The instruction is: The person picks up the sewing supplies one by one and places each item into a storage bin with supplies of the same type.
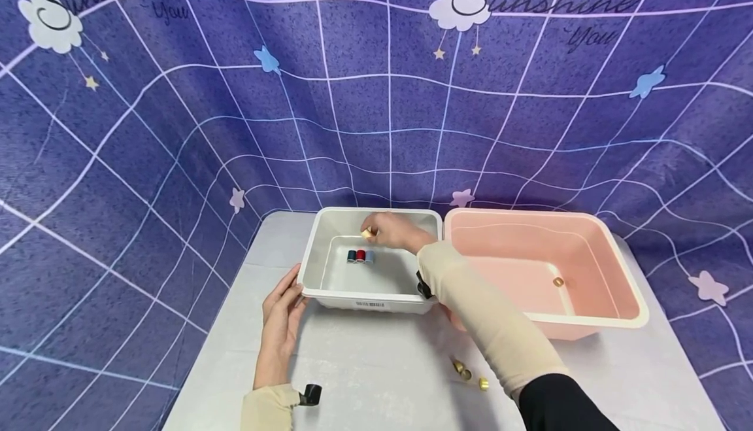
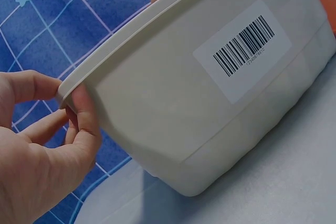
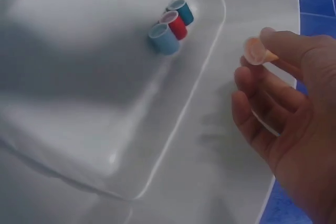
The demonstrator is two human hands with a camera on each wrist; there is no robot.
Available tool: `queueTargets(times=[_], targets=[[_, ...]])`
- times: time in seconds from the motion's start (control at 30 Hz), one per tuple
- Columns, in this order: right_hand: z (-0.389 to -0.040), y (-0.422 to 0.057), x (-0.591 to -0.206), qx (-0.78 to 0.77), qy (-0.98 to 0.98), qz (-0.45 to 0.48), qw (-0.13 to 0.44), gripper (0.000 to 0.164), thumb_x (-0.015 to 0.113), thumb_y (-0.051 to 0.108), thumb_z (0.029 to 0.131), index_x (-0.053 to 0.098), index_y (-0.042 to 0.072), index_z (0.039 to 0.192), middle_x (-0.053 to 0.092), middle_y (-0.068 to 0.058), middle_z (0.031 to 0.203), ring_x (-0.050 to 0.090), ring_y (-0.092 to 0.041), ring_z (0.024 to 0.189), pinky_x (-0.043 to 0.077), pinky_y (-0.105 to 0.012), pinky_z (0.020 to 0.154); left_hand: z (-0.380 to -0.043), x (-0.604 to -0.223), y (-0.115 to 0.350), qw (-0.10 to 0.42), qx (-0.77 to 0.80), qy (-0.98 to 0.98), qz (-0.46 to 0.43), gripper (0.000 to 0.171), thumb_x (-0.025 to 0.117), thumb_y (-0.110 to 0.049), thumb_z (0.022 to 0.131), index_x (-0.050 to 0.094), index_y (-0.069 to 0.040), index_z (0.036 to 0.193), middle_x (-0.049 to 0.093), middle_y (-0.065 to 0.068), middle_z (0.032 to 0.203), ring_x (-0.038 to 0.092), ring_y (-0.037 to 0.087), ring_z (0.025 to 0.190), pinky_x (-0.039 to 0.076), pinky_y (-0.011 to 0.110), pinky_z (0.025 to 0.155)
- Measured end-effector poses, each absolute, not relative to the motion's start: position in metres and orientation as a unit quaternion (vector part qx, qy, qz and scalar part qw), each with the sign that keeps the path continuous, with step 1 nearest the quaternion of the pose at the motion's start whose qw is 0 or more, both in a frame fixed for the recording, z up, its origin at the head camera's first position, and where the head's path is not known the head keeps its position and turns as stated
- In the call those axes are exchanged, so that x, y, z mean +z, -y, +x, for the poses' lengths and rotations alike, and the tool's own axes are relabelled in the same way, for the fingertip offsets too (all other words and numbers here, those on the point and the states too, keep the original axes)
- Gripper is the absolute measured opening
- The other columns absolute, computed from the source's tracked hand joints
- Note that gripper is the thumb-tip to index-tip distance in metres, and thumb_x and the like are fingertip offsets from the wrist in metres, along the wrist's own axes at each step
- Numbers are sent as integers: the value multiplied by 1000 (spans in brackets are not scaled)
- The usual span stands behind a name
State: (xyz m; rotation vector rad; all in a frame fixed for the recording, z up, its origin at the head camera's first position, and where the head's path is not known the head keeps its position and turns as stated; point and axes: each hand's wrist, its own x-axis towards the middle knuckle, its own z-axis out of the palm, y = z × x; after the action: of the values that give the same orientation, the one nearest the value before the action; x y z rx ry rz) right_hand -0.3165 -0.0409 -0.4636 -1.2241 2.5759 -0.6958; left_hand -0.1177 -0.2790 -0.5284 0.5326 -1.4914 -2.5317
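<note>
Inside the grey plastic basin, my right hand pinches a small yellowish thread spool between thumb and fingertips, above the floor near the far wall. A dark teal spool, a red spool and a light blue spool stand side by side in a row on the basin floor, just in front of that hand. My left hand grips the basin's rim at its near left corner, thumb on the outer side, as the left wrist view shows.
A pink basin stands right beside the grey one, with one small gold piece on its floor. Several small gold pieces lie on the white tabletop in front. A blue patterned curtain hangs behind.
</note>
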Motion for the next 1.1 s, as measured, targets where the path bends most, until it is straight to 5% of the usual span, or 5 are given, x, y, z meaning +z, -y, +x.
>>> queueTargets(times=[0.4,0.67,0.8,1.0,1.1], targets=[[-327,40,-479,-193,-883,-406,134,19,70,9,94,77,2,110,78,-11,111,72,-24,104,57,-35,98,-119,-528,280,81,-846,497,175,53,53,1,104,45,-2,156,61,0,139,61,16,127,58,22,91],[-329,42,-495,-201,-901,-334,191,18,71,10,94,78,4,108,70,-4,82,55,-9,62,48,-22,58,-119,-531,280,84,-844,504,165,54,56,0,103,44,0,156,58,4,144,63,14,122,58,21,88],[-332,46,-505,-205,-905,-314,203,16,71,10,92,80,5,104,66,-1,78,52,-9,62,43,-21,56,-120,-531,280,86,-842,508,159,54,55,-1,104,44,0,156,54,10,149,63,14,122,58,21,89],[-337,49,-523,-182,-919,-290,195,6,72,11,78,77,12,76,61,3,68,49,-12,60,42,-24,55,-120,-530,281,78,-844,505,161,53,52,0,105,43,-1,157,56,9,149,63,13,123,58,21,90],[-337,50,-527,-189,-925,-252,214,16,70,9,75,63,15,62,53,4,57,47,-11,52,41,-25,48,-120,-530,281,77,-846,502,165,53,52,0,105,43,-2,157,56,7,149,63,12,121,57,21,90]])
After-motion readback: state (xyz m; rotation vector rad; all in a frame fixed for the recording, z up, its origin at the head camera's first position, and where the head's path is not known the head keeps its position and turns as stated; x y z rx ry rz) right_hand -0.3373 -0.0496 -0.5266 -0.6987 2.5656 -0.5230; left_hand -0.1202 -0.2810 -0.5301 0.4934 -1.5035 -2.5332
